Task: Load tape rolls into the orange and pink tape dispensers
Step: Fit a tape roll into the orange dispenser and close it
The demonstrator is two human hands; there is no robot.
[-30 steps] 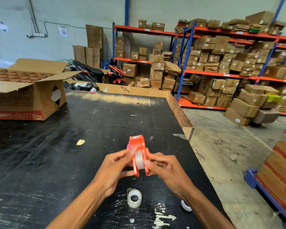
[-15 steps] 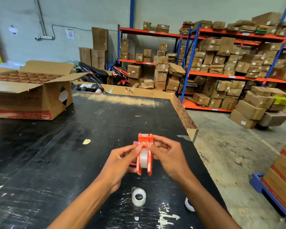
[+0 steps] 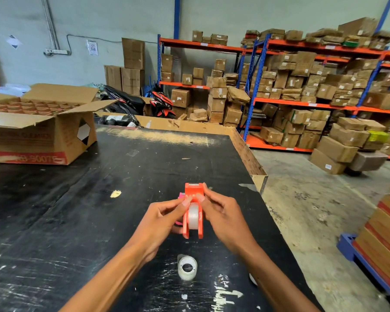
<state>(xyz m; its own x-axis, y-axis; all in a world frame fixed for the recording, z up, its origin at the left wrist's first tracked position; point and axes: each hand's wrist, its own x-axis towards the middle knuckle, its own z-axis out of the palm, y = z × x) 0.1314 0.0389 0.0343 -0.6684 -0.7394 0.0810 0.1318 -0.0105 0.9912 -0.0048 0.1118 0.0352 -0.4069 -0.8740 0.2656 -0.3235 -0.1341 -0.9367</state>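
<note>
the left hand (image 3: 160,218) pinches the left side of the orange dispenser (image 3: 193,210), held above the black table (image 3: 77,210). the pink dispenser (image 3: 182,195) peeks out behind the left fingers; whether they touch it is unclear. the orange dispenser's long axis points away from the person, cutter end far, a clear roll (image 3: 193,215) seated inside. the right hand (image 3: 223,218) pinches its right side, thumb near the cutter. a spare roll (image 3: 187,267) lies on the table just below both hands, about equally close to each.

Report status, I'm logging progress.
Both hands, left hand and right hand, hold orange dispenser, roll seated. Spare roll on table. Nothing blocking.
</note>
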